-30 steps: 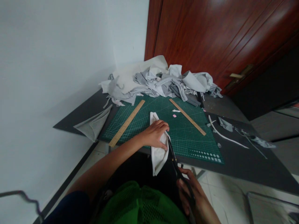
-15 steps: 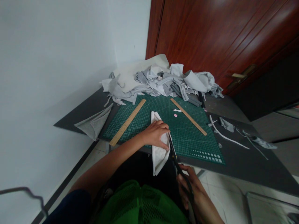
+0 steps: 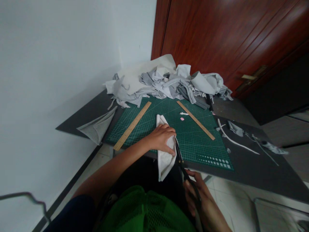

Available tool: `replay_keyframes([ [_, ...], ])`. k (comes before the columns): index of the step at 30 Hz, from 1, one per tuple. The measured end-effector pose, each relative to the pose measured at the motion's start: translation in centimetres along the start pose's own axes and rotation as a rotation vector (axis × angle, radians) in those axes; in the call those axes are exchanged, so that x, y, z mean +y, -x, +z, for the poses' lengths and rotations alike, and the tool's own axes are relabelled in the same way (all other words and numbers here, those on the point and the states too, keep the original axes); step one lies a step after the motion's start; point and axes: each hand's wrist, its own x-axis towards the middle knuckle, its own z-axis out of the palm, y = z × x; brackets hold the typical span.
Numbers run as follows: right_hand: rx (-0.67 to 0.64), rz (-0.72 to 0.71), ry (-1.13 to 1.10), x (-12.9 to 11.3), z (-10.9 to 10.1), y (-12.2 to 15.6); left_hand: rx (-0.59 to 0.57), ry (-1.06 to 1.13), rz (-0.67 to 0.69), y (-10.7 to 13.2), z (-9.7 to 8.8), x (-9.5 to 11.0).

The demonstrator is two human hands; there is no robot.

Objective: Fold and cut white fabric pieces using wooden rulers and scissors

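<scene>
A folded piece of whitish fabric (image 3: 166, 164) hangs partly over the table's front edge. My left hand (image 3: 164, 137) is closed on its upper part, thumb on top and fingers bent at the right edge. Black scissors (image 3: 185, 175) are gripped in my right hand (image 3: 199, 191), below and right of the fabric. Their blades point up along the fabric's right edge, close to my left fingertips. Whether the blades touch the cloth I cannot tell. Under my left hand lies a green cutting mat (image 3: 193, 145) with a printed grid.
Two wooden rulers (image 3: 132, 125) (image 3: 196, 120) lie slanted on the mat. Grey and white cloth scraps (image 3: 166, 83) are heaped at the back. A folded grey cloth (image 3: 98, 125) overhangs the left edge. Thin strips (image 3: 238, 143) lie at right, and a pink scrap (image 3: 182, 119) sits mid-mat.
The view has shifted very slightly. Both hands, the fabric and the scissors hold nearly the same positions, with no clear change in the blades.
</scene>
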Motion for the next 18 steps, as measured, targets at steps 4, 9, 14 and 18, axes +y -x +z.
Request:
replay_keyframes([
  [4, -0.003, -0.010, 0.042, -0.20, 0.50, 0.07, -0.006, 0.008, -0.015, -0.02, -0.02, 0.05],
  [9, 0.024, -0.044, 0.063, -0.26, 0.95, 0.54, -0.003, 0.011, -0.004, 0.02, 0.07, -0.08],
  [14, 0.010, -0.057, 0.122, -0.30, 0.92, 0.79, -0.012, 0.006, -0.005, -0.02, -0.02, -0.04],
  [18, -0.006, -0.069, 0.173, -0.41, 0.89, 0.77, -0.022, 0.010, 0.001, -0.03, -0.13, 0.03],
])
